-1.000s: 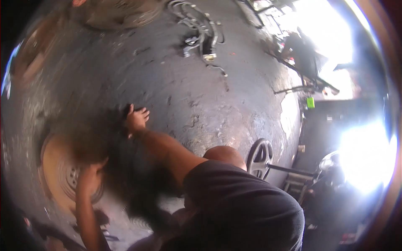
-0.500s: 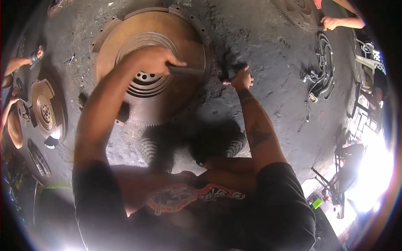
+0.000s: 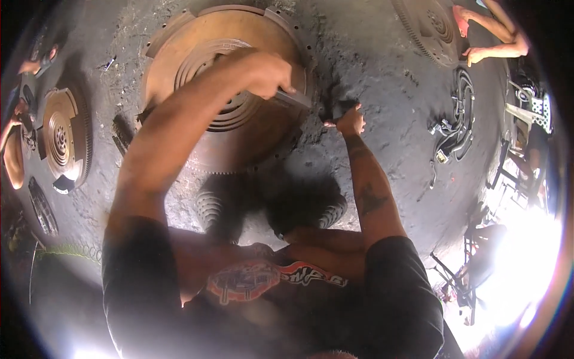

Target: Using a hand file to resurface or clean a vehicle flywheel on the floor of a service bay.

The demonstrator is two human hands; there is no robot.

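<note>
A large rusty brown flywheel (image 3: 269, 36) with a ring of teeth and stepped rings at its centre lies flat on the ground ahead of me. My left hand (image 3: 266, 73) reaches over it, closed around a dark flat bar (image 3: 294, 99). The bar lies across the flywheel's right side, close to its rim. Off to the right of the flywheel, my right hand (image 3: 350, 122) is low by the ground with its fingers curled. Something dark shows beside those fingers, but I cannot tell whether it is an object or shadow.
Another flywheel (image 3: 62, 140) is at the left, near a person's hands. A third flywheel (image 3: 431, 27) lies at the far right beside another person's hand (image 3: 477, 55). A wiring harness (image 3: 457, 122) rests on the ground at the right. My shoes are close below the big flywheel.
My left hand has moved right with the bar, bringing it to the flywheel's right rim. My right hand stays nearly in place. The person at the far right leans further into view.
</note>
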